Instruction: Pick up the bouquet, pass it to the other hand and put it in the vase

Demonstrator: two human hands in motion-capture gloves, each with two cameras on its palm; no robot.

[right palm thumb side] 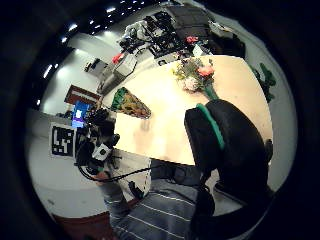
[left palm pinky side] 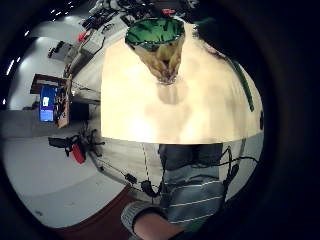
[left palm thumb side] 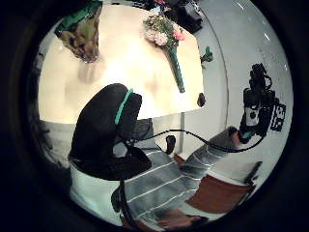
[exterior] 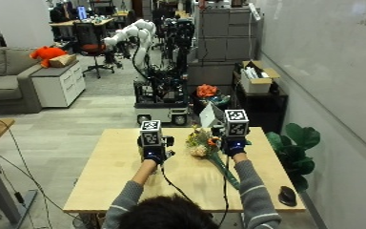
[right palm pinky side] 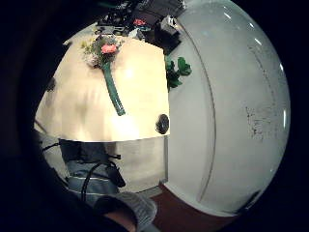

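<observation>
The bouquet point(exterior: 202, 142) of pink, orange and white flowers lies flat on the wooden table point(exterior: 106, 183), its green wrapped stem point(exterior: 226, 172) pointing toward the front edge. It also shows in the palm views as bouquet point(left palm thumb side: 164, 31), bouquet point(right palm pinky side: 104, 50) and bouquet point(right palm thumb side: 192, 75). The vase point(left palm pinky side: 157, 45), a cone with a green rim and a yellow pattern, stands upright on the table under my left hand point(exterior: 151, 151); the outside view hides it behind that hand. My right hand point(exterior: 236, 145) hovers above the bouquet's stem. Both hands are raised off the table and hold nothing.
A black computer mouse point(exterior: 287, 195) sits at the table's front right corner. A potted plant point(exterior: 297, 148) stands on the floor right of the table. Robot arms and equipment racks point(exterior: 164, 71) stand beyond the far edge.
</observation>
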